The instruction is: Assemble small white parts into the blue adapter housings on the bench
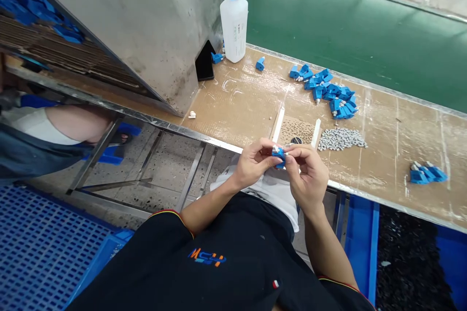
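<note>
Over the front edge of the bench, my left hand (254, 163) is closed on a small blue plastic part (278, 152) with a white piece at its top. My right hand (308, 170) meets it from the other side, thumb and fingertips pinched at a small pale piece (286, 154) against the blue part. Just beyond my hands lies a pad of small dark pieces (299, 129) between two white strips. A round black item (296, 140) is partly hidden by my right fingers. Right of the pad, small grey pieces (342, 139) are spread in a heap.
A pile of blue parts (328, 88) lies at the bench's back, several more (427, 173) at right. A white squeeze bottle (234, 26) stands beside a metal chute (156, 24). Behind runs a green belt (346, 34). A bin of black pieces (408, 257) sits below; another person's leg (78, 129) shows left.
</note>
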A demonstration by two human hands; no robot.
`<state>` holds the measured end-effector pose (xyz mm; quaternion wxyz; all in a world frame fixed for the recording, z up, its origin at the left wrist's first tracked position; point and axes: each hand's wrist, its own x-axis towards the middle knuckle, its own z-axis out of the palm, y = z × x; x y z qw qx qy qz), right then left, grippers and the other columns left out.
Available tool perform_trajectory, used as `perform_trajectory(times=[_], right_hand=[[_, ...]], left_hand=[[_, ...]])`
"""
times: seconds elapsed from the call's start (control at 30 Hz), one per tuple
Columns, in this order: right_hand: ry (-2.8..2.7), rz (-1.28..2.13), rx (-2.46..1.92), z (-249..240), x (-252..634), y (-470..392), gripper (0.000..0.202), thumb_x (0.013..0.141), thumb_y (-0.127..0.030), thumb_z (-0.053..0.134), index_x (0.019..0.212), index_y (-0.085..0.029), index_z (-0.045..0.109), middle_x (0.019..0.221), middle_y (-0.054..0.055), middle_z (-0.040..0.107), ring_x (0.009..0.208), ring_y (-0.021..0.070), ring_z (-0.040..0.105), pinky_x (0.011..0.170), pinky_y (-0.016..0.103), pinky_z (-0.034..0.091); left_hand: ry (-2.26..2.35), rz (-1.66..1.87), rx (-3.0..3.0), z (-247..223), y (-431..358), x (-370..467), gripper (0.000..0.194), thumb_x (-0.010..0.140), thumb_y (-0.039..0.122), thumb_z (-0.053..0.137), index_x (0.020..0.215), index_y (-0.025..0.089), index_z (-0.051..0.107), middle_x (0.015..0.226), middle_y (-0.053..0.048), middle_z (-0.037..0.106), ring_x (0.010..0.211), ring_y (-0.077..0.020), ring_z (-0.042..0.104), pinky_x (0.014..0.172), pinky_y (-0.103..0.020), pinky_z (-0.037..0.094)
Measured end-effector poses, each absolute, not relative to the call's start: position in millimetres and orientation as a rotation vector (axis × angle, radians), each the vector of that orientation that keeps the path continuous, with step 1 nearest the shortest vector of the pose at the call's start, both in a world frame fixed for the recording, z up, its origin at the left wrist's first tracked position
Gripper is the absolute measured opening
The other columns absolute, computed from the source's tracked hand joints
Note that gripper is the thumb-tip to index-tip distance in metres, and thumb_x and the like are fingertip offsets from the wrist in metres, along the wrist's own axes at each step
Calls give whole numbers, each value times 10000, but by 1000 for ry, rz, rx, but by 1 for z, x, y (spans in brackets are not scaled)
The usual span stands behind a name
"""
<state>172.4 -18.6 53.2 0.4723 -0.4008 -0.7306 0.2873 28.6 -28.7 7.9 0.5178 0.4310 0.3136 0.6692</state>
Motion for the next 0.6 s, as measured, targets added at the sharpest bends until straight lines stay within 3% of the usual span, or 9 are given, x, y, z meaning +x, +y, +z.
perform_trajectory(times=[0.37, 0.6], right_hand=[[-1888, 650, -1049, 58, 180, -16, 112, 1003, -286, 595, 911, -237, 635, 906, 63, 705, 837, 203, 677, 677, 331, 565], [-2012, 738, -1013, 64, 187, -12, 160, 1011, -293, 585, 875, -240, 650, 894, 58, 693, 829, 205, 667, 676, 329, 554]], left_hand=[[924, 1466, 1025, 12, -33, 30, 451, 797, 610, 833, 936, 199, 709, 843, -8, 699, 745, -128, 667, 668, -252, 567], [882, 1477, 1175, 9, -31, 20, 335, 832, 513, 840, 896, 191, 774, 829, -29, 725, 779, -142, 684, 734, -269, 569]])
